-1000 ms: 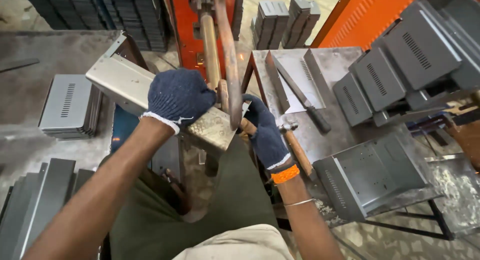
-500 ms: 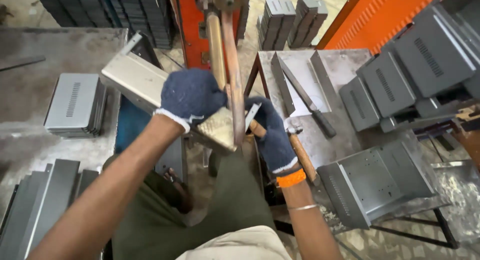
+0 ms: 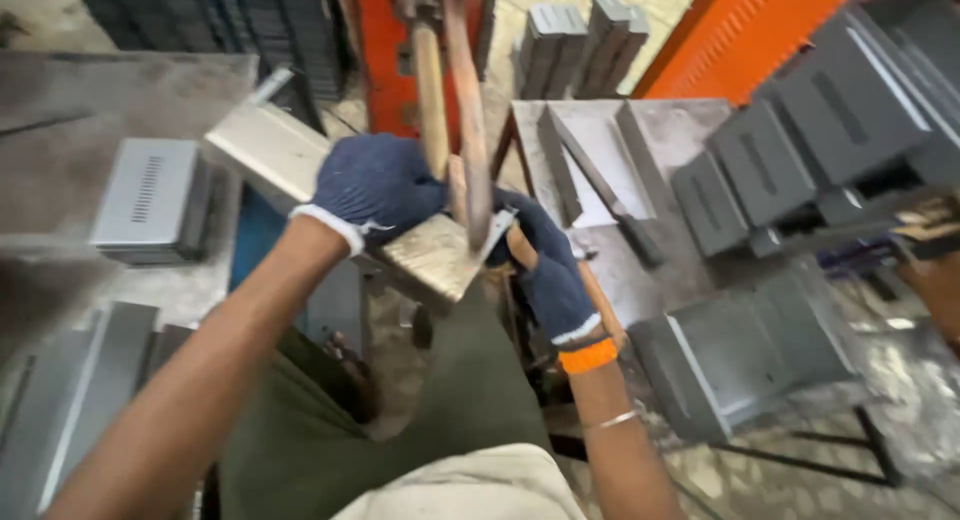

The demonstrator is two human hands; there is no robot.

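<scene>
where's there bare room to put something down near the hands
Bare patches: the grey bench top left of the vented grey box, and the pale strip of the metal table between the long bars. Crowded: around both gloved hands, left hand, right hand, and the stacked grey boxes at right.

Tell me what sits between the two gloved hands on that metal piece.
In the head view, two upright copper-coloured rods come down between the left hand and right hand, meeting the bent sheet-metal piece.
</scene>
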